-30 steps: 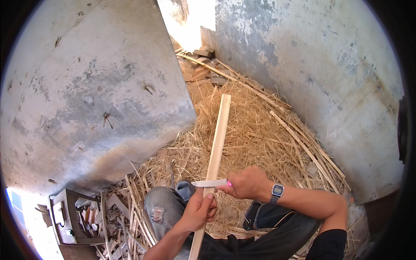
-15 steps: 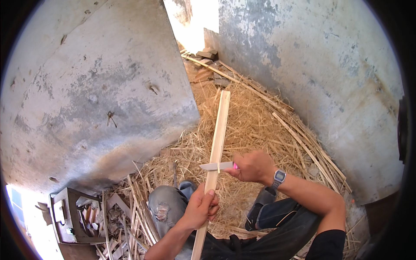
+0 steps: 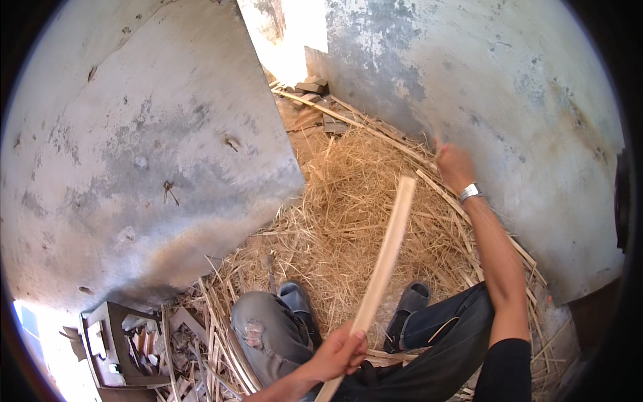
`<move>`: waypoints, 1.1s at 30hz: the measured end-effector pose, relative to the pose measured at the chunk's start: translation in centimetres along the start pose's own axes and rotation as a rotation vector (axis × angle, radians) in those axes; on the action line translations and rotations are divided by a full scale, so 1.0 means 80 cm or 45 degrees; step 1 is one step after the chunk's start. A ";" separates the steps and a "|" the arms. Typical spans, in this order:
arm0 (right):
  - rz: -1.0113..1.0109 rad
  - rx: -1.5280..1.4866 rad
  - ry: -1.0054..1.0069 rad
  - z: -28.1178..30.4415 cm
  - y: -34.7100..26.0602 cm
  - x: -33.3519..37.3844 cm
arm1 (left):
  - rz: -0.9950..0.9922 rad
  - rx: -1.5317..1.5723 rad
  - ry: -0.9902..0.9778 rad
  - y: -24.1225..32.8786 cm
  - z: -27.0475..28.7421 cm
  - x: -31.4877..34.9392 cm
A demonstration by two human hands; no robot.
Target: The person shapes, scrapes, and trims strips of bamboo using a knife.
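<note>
My left hand [image 3: 341, 352] is closed around the lower part of a long, flat, pale wooden strip [image 3: 387, 254]. The strip slants up and to the right from my lap, its far end over the shavings. Out to the far right, near the wall, my right hand [image 3: 457, 167] is closed on a knife [image 3: 441, 151]. A bit of pink handle shows at the fist, while the blade is blurred and barely visible. Knife and strip are apart. A watch [image 3: 471, 192] circles my right wrist.
Straw-like shavings [image 3: 341, 187] cover the floor between my feet and the walls. Long thin strips [image 3: 382, 130] lie along the right wall [image 3: 529, 120]. A grey slab [image 3: 154, 154] rises at left. Below it sit a dark broken frame [image 3: 110, 345] and scraps.
My right hand has swung away from the strip, up and right, with the knife. The strip has tilted rightward, and my left hand has moved lower and slightly right.
</note>
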State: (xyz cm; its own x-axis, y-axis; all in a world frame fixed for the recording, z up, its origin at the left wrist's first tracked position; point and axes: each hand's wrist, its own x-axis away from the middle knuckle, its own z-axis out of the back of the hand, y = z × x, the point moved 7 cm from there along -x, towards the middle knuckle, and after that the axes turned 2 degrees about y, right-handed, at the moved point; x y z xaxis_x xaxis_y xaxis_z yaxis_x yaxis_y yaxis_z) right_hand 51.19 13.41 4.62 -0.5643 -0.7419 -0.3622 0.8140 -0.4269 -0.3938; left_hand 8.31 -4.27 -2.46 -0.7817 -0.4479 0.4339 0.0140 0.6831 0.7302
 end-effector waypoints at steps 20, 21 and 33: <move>0.720 -0.253 -0.451 0.017 -0.178 0.183 | -0.133 0.160 0.161 0.036 0.045 -0.023; 0.719 -0.255 -0.451 0.010 -0.180 0.195 | -0.157 0.169 0.195 0.038 0.049 -0.022; 0.944 -0.222 -0.482 -0.038 -0.205 0.275 | -0.206 0.220 0.211 0.037 0.057 -0.012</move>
State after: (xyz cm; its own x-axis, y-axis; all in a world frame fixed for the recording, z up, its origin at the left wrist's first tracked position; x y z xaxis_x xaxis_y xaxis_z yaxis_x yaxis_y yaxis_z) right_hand 25.01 5.62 0.55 0.2161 -0.9345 -0.2830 0.9047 0.3006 -0.3018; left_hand 6.24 0.77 -3.12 -0.6521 -0.6378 0.4098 -0.2205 0.6768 0.7024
